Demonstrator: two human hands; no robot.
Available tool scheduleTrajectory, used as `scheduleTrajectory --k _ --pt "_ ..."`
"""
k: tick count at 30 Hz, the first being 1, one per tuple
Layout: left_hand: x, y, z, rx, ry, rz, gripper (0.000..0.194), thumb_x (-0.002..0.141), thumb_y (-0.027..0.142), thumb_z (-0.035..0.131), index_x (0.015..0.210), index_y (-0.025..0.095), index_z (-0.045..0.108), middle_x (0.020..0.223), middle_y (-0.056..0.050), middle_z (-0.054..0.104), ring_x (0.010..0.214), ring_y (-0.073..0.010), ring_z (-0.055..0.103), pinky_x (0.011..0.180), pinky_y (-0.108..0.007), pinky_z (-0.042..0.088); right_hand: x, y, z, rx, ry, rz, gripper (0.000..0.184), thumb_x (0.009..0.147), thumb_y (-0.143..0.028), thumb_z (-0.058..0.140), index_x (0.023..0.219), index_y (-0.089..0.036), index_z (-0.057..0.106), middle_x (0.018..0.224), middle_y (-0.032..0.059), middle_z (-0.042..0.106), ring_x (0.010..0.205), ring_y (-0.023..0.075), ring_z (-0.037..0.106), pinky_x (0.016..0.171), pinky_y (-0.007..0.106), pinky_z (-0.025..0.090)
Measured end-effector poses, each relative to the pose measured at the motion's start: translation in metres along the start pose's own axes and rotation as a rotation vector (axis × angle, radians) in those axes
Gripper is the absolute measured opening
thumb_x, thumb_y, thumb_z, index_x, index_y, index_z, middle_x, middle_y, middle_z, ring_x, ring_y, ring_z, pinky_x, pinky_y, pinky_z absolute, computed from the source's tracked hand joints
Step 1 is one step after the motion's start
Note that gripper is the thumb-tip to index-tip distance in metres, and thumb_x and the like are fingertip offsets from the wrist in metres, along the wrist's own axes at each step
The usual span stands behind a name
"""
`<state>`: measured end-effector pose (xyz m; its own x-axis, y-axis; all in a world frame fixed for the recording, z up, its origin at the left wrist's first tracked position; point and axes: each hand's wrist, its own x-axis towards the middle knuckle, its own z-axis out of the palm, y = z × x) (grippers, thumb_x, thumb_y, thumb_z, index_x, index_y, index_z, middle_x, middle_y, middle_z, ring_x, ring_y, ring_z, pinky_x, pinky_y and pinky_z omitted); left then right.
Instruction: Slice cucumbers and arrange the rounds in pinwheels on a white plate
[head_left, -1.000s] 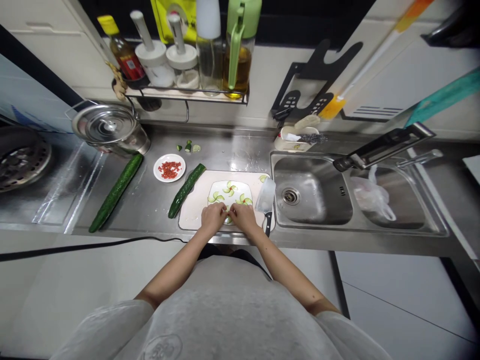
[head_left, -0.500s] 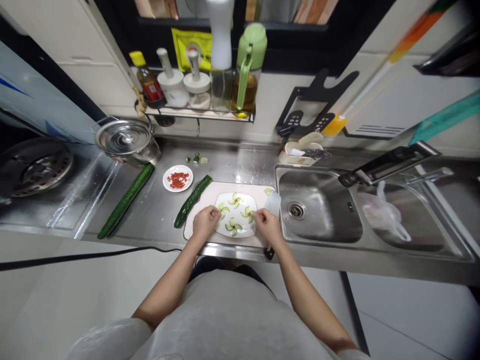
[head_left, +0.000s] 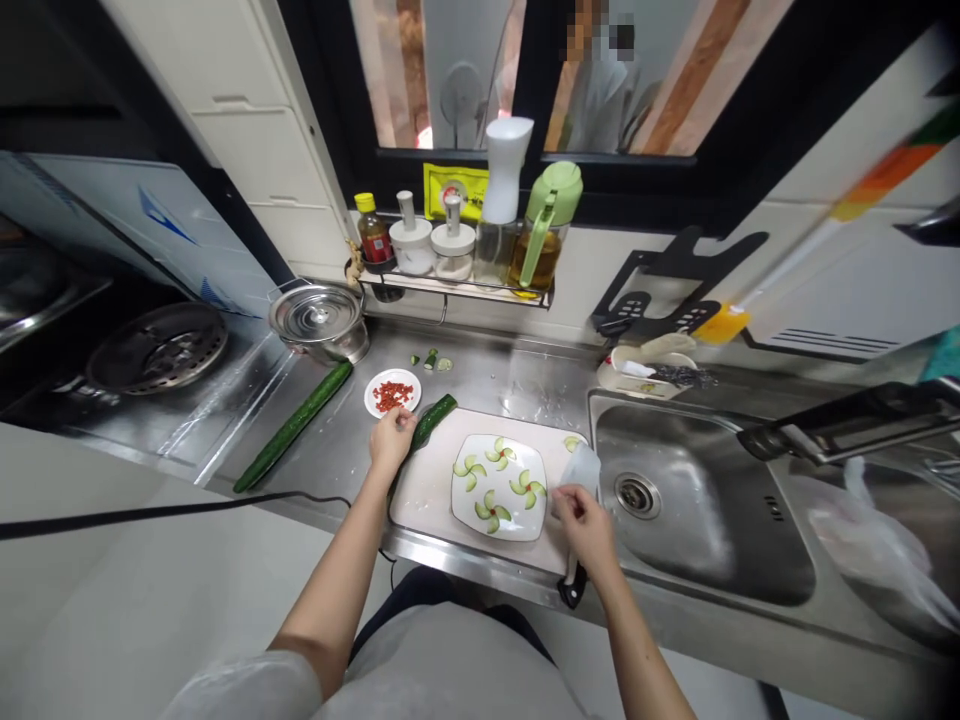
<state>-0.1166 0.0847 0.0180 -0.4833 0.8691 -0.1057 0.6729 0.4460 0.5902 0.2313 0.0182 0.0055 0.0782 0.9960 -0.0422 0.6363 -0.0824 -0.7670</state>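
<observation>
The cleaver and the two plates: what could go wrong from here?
The right hand is beside the cleaver, whose handle reaches over the board's front edge; a bump might turn it or cause a nick. The left hand is close to the small plate of red pieces, so a knock could spill them. The cucumber slices appear loose on the square plate; a brush could scatter them.

A kitchen is recognised by the steel tabletop [head_left: 322, 465], into which a sink [head_left: 697, 510] is set. A lidded pot [head_left: 319, 320] is stood at its back, jars [head_left: 412, 255] and an oil bottle [head_left: 553, 235] are kept on a wall shelf [head_left: 450, 288], and cucumbers [head_left: 296, 425] are laid out near a cutting board [head_left: 424, 485].
</observation>
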Motion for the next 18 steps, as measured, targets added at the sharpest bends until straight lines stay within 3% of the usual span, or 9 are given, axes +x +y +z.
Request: scheduleTrajectory --k 5,11,18 --pt "0.050 -0.008 -0.003 0.097 0.083 -0.155 0.020 0.083 0.036 0.054 0.096 0.027 0.066 0.097 -0.004 0.071 0.089 -0.0217 0.064 0.072 -0.028 0.042 0.004 -0.008 0.000 -0.005 -0.009 0.012 0.047 0.078 -0.062 0.045 0.078 -0.019 0.062 0.053 -0.0031 0.046 0.050 0.0137 0.045 0.052 0.025 0.036" --pt "0.092 -0.009 0.004 0.286 -0.047 -0.017 0.020 0.082 0.031 0.055 0.096 0.027 0.068 0.109 -0.006 0.068 0.097 -0.0221 0.062 0.078 -0.029 0.044 0.005 -0.009 -0.003 0.008 -0.011 0.020 0.046 0.078 -0.061 0.047 0.079 -0.018 0.063 0.053 -0.0028 0.047 0.051 0.0138 0.046 0.052 0.025 0.037" --pt "0.105 -0.007 0.020 0.399 -0.103 0.020 0.019 0.081 0.030 0.055 0.092 0.023 0.069 0.111 -0.011 0.067 0.101 -0.0255 0.061 0.081 -0.033 0.043 0.003 -0.004 -0.006 -0.019 -0.001 0.050 0.045 0.078 -0.060 0.047 0.079 -0.018 0.064 0.053 -0.0023 0.048 0.050 0.0136 0.045 0.051 0.025 0.037"
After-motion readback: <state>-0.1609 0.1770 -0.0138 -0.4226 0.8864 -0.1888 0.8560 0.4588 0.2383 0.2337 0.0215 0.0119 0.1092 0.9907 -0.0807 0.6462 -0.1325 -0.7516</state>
